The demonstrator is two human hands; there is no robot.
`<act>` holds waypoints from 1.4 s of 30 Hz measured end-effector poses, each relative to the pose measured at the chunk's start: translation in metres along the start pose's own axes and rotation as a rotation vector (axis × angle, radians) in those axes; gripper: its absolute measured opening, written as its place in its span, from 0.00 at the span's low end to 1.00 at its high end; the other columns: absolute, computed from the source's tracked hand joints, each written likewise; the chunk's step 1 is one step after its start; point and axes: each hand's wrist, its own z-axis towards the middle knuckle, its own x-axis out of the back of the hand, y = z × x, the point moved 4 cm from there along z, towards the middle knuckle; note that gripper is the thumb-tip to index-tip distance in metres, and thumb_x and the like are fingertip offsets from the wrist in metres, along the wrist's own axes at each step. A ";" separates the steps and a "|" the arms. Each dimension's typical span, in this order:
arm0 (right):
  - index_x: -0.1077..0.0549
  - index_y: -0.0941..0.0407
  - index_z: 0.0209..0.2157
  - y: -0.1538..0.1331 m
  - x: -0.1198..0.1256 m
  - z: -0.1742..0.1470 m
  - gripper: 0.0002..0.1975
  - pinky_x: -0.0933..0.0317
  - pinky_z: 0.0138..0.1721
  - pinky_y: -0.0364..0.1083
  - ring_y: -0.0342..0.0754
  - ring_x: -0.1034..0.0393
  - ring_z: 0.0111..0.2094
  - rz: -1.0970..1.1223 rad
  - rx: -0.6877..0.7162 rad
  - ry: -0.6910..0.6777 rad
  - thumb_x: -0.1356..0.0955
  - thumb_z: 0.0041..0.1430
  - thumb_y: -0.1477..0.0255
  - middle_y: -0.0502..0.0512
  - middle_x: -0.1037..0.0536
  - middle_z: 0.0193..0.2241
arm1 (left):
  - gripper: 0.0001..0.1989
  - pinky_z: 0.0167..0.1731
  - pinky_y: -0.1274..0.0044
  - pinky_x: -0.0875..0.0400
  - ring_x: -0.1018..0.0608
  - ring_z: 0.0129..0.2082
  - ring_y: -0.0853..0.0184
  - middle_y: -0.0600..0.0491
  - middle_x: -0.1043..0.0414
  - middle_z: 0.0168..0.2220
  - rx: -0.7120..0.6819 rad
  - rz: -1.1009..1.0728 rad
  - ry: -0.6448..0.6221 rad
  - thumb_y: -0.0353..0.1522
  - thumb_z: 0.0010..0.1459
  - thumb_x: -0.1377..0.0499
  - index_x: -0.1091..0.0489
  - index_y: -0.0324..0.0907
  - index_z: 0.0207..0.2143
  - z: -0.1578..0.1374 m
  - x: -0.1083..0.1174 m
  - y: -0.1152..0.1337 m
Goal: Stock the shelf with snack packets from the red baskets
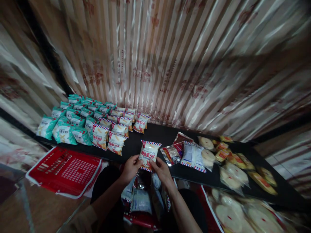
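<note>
A white snack bag [150,152] with red lettering and red-and-blue striped ends is held upright between my two hands, over the front edge of the black shelf. My left hand [132,166] grips its lower left side, fingers closed. On the lower right side, my right hand [161,168] is closed with the thumb on the front. Left of it stand rows of matching white bags [116,142]. To the right, a similar bag [193,156] lies flat beside dark red and silver packets [172,154]. More bags [141,200] lie in a basket below my hands.
Several teal snack bags [65,132] stand at the shelf's left end. Wrapped pale round discs [233,176] and yellow packets [262,183] lie toward the right of the black shelf [160,131]. A red basket [80,171] stands lower left; another holding discs [228,213] is lower right. Striped sheeting [150,64] hangs behind.
</note>
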 end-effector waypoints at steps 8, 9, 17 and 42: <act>0.25 0.58 0.38 0.000 -0.017 0.070 0.23 0.35 0.36 0.47 0.51 0.28 0.32 -0.102 0.113 0.132 0.31 0.47 0.54 0.56 0.20 0.32 | 0.22 0.60 0.66 0.44 0.38 0.60 0.60 0.42 0.39 0.58 -0.377 0.514 0.274 0.29 0.59 0.52 0.39 0.36 0.56 0.010 -0.001 0.018; 0.25 0.58 0.39 -0.002 -0.019 0.078 0.23 0.35 0.36 0.47 0.51 0.28 0.32 -0.120 0.128 0.140 0.31 0.48 0.54 0.56 0.20 0.32 | 0.23 0.60 0.65 0.44 0.39 0.60 0.60 0.43 0.40 0.59 -0.425 0.543 0.273 0.28 0.59 0.53 0.40 0.36 0.56 0.012 -0.004 0.019; 0.25 0.57 0.41 -0.017 -0.043 0.126 0.21 0.36 0.40 0.48 0.52 0.29 0.38 -0.235 0.270 0.202 0.33 0.50 0.58 0.56 0.21 0.36 | 0.26 0.61 0.64 0.43 0.44 0.63 0.59 0.41 0.45 0.62 -0.478 0.661 0.291 0.23 0.57 0.54 0.43 0.33 0.59 0.049 -0.007 0.014; 0.28 0.61 0.48 -0.018 -0.060 0.144 0.27 0.37 0.43 0.51 0.55 0.32 0.41 -0.461 0.365 0.274 0.34 0.52 0.58 0.64 0.25 0.41 | 0.29 0.60 0.63 0.42 0.44 0.64 0.57 0.40 0.46 0.62 -0.570 0.686 0.419 0.19 0.52 0.53 0.43 0.34 0.58 0.083 0.002 0.002</act>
